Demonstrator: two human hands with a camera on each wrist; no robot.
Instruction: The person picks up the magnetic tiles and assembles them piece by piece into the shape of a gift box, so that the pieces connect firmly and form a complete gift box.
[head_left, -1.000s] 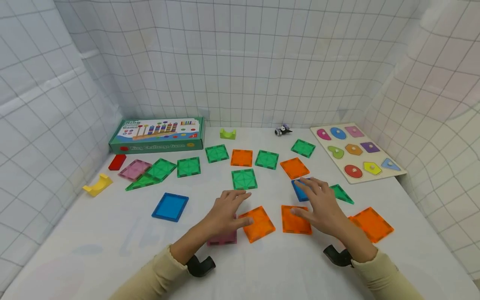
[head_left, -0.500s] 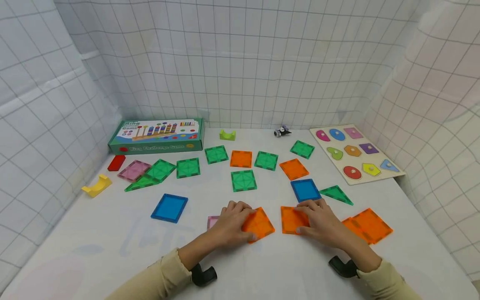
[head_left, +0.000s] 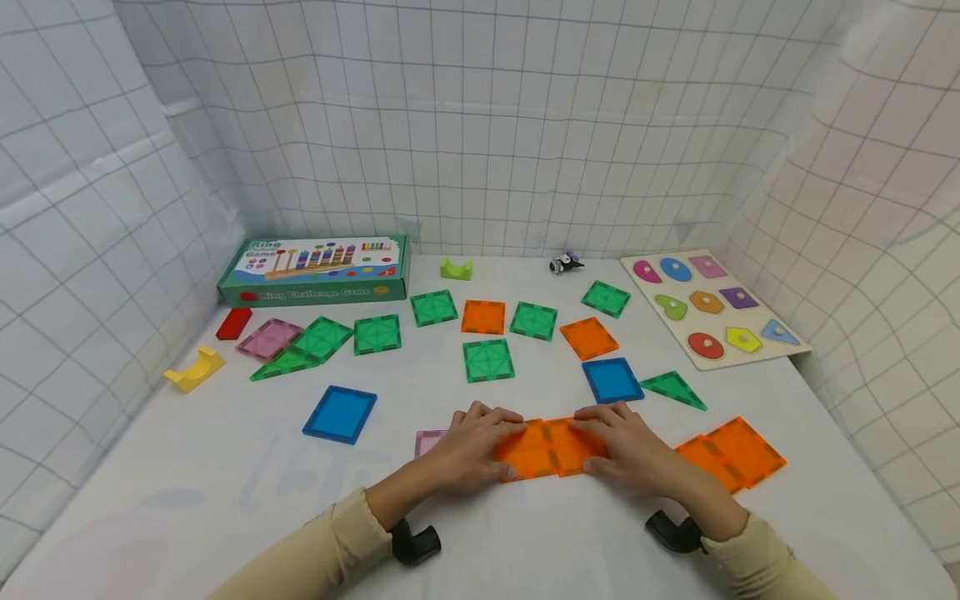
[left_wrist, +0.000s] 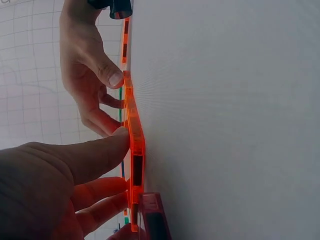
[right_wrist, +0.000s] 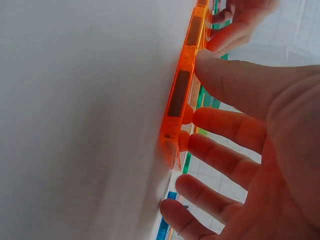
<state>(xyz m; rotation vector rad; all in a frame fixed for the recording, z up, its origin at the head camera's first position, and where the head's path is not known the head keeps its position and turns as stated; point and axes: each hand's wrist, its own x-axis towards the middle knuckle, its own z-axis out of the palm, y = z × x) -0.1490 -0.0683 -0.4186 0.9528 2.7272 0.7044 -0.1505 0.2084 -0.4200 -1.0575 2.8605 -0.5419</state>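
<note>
Two orange square magnetic tiles lie flat on the table, edge to edge, in front of me. On the left orange tile [head_left: 528, 452] rests my left hand [head_left: 474, 452], thumb toward the near side and fingers farther back. My right hand [head_left: 636, 452] touches the right orange tile [head_left: 570, 446] with thumb and fingertips. In the right wrist view its fingers are spread and fairly straight, two of them meeting the tile's upper face. A pink tile [head_left: 429, 442] is partly hidden behind my left hand. Past my right fingers lies a blue tile [head_left: 612, 381].
Two overlapping orange tiles [head_left: 745, 452] lie by the right forearm, with a green triangle [head_left: 673, 388] behind. Several green, orange, blue and pink tiles are scattered farther back. A game box [head_left: 315, 271] stands back left, a shape puzzle board [head_left: 701, 333] lies back right.
Both hands came down onto the two orange tiles and brought them together, closing the gap between them. The left tile turned to line up with the right one, which shifted left.
</note>
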